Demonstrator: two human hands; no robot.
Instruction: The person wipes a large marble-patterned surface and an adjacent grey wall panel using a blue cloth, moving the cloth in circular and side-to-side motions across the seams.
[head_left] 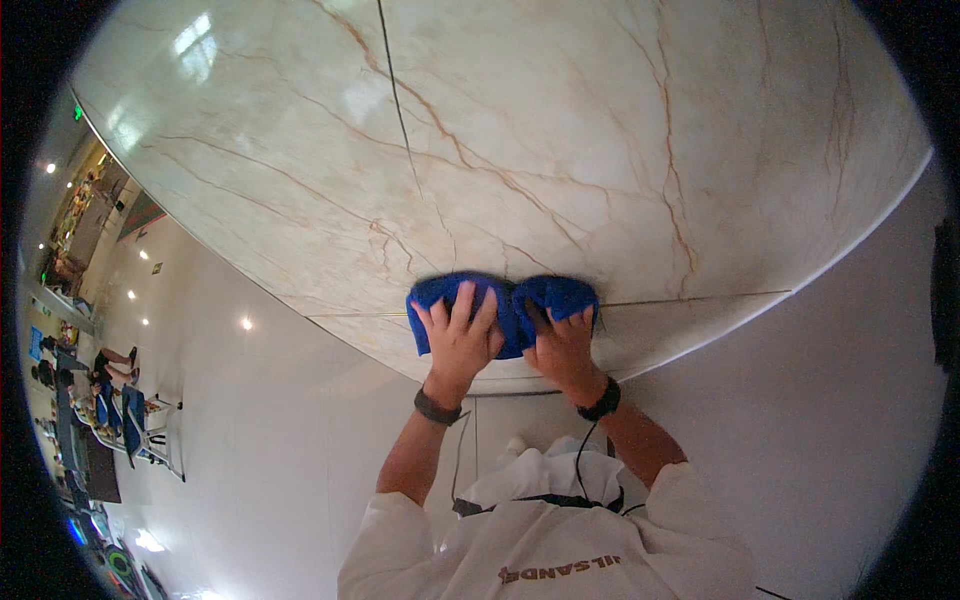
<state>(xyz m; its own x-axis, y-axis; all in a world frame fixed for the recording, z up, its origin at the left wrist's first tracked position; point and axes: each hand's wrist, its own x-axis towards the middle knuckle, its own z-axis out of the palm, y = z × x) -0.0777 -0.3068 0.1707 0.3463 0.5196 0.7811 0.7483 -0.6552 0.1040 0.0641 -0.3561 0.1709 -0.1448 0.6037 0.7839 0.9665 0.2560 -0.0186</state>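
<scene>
A bunched blue cloth (437,293) lies against a pale, brown-veined marble-look surface (540,110), close to its near edge. My left hand (462,335) rests on the left part of the cloth, its fingers stretched out and spread over it. Beside it, my right hand (566,350) has its fingers bent over the right part of the cloth, gripping it. A fold divides the cloth between my hands; whether it is one piece or two I cannot tell. Each wrist wears a dark band.
A thin dark seam (397,95) runs down the surface, and a straight joint line (700,298) crosses it near the cloth. Smooth light floor (270,430) spreads to the left. Farther left are a blue chair (133,418) and a seated person. Thin cables hang near my waist.
</scene>
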